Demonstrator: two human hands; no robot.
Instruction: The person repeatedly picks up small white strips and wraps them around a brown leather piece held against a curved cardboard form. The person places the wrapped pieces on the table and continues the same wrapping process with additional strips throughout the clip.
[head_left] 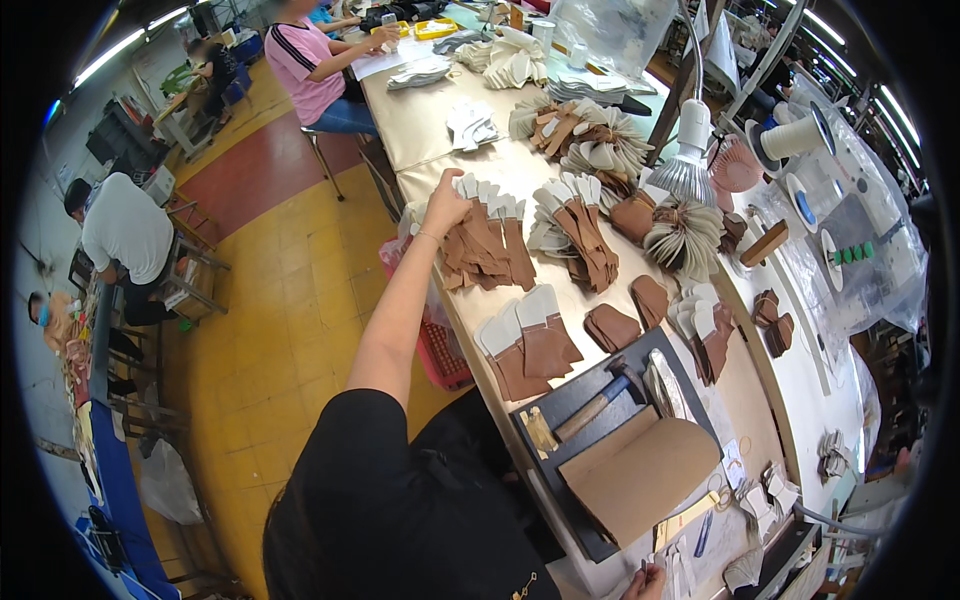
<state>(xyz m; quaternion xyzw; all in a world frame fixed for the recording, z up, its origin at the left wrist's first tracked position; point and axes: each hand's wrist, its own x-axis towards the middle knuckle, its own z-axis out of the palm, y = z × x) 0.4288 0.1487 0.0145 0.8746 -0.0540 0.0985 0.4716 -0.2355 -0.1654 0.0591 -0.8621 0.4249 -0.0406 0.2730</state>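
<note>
A: Where is the left hand (447, 207)?

B: At the left edge of the tabletop (415, 125), on the spread pieces (490, 250), which are brown at one end and white at the other. It meets the white ends of the leftmost ones.

A: Are its fingers clamped on them?

B: I cannot tell. They bend over those ends, but the grip itself is hidden.

A: And the right hand (647, 582)?

B: At the lower edge of the view, partly cut off, beside some white strips (683, 572). Its fingers look bent around something small; whether they are together on it, I cannot tell.

A: What lies about the spread pieces?

B: A bundle (582, 238) of similar ones just to the right, farther in from the left edge. Nearer the wearer, by that same edge, there is a small stack (530, 350), with brown patches (610, 328) to its right.

A: And below those?

B: A black board (545, 482), carrying a hammer (590, 410) with a blue handle near its upper edge and a curved brown sheet (645, 470) lower down. A blue pen (704, 533) lies off the board's lower right side.
</note>
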